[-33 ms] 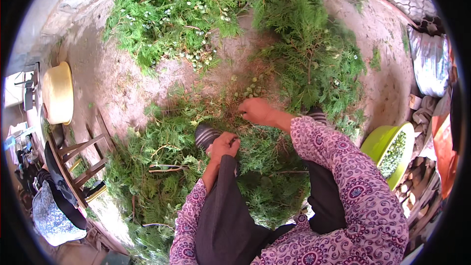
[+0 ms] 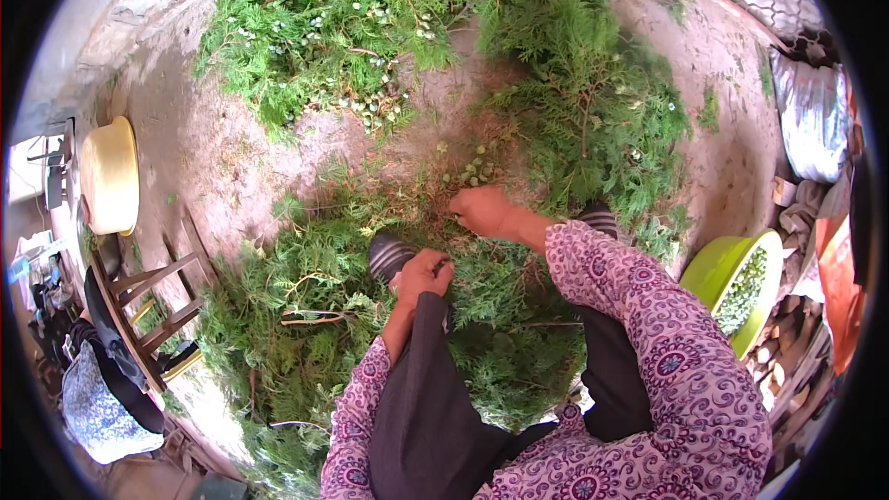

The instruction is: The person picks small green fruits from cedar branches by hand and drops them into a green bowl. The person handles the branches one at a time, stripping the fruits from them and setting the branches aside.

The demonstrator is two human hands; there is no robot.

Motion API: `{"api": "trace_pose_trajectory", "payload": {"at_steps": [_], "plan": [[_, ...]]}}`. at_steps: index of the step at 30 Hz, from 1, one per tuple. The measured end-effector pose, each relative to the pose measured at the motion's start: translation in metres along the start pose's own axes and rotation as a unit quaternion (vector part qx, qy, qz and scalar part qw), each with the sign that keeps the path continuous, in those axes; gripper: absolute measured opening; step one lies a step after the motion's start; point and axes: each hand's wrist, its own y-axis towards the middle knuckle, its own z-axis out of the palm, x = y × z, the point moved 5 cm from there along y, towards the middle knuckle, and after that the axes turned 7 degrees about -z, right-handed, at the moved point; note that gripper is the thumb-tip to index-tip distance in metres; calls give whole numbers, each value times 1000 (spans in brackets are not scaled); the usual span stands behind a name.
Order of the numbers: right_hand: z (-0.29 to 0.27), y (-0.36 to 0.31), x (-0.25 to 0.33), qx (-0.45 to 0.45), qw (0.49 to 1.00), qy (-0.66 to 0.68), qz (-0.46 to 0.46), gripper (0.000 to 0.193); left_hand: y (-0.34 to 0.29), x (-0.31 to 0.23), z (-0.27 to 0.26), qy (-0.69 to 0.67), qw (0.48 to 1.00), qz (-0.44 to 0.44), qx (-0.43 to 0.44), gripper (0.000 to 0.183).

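My right hand [image 2: 486, 212] reaches down to the ground between my feet, its fingers curled together over brown needle litter. Whatever its fingertips hold, if anything, is hidden. Just beyond it lies a small cluster of pale green seed cones [image 2: 477, 169]. My left hand [image 2: 422, 275] rests by my left knee with its fingers bent closed; what may be inside them does not show. Cut evergreen branches [image 2: 306, 278] with flat, scaly sprays spread under and around my legs. Near my left hand is my dark striped shoe [image 2: 391, 256].
More branches, some bearing pale cones, form a far pile [image 2: 324, 28] and a right-hand pile [image 2: 593, 93]. At the right stands a lime-green basin [image 2: 718, 268] holding small green cones. A yellow tub [image 2: 111, 176] and a wooden chair [image 2: 153, 282] stand left. Firewood [image 2: 787, 343] lies far right.
My right hand and sleeve have shifted very slightly. Everything else looks the same.
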Motion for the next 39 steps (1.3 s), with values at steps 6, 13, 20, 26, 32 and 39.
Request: {"api": "trace_pose_trajectory", "payload": {"at_steps": [6, 13, 20, 26, 32, 39], "plan": [[5, -3, -9, -7, 1000, 1, -19, 21, 2, -5, 1, 14, 1000, 6, -5, 15], [-13, -15, -12, 127, 752, 596, 252, 15, -1, 3, 0, -6, 1000, 5, -10, 14], [28, -26, 6, 154, 979, 126, 50, 16, 2, 7, 4, -5, 1000, 25, -10, 13], [50, -112, 24, 222, 962, 71, -142, 1, 3, 10, 5, -9, 1000, 7, -10, 16], [58, -146, -2, 309, 942, 82, -98, 14, 3, 5, 5, -2, 1000, -28, 0, 16], [-26, -72, -42, 104, 949, 260, 147, 22, 2, 1, 4, 41, 999, 5, -4, 17]]}}
